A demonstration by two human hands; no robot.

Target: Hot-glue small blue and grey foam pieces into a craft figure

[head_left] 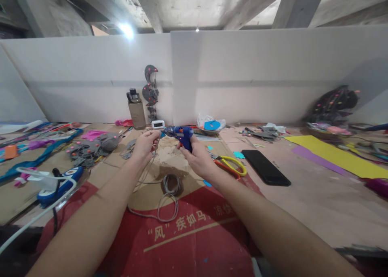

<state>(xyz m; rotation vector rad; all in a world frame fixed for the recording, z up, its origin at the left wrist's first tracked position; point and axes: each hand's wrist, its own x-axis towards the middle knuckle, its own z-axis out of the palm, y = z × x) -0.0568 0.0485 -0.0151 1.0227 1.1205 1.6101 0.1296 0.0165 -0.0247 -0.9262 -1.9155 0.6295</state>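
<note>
My right hand [198, 157] is closed round the grip of a blue glue gun [182, 134], held over the middle of the table with its nozzle pointing left. My left hand [144, 144] is pinched shut just left of the nozzle, on something too small to make out. A grey cord [168, 196] runs from the hands down into a loose coil on the cardboard between my forearms.
Yellow-handled scissors [230, 165] and a black phone [266, 167] lie right of my right hand. A bottle [136, 111] and small white clock [158, 124] stand behind. Grey felt pieces [91, 147] lie left, yellow and purple sheets [336, 155] right. A blue-white device [57, 184] sits near left.
</note>
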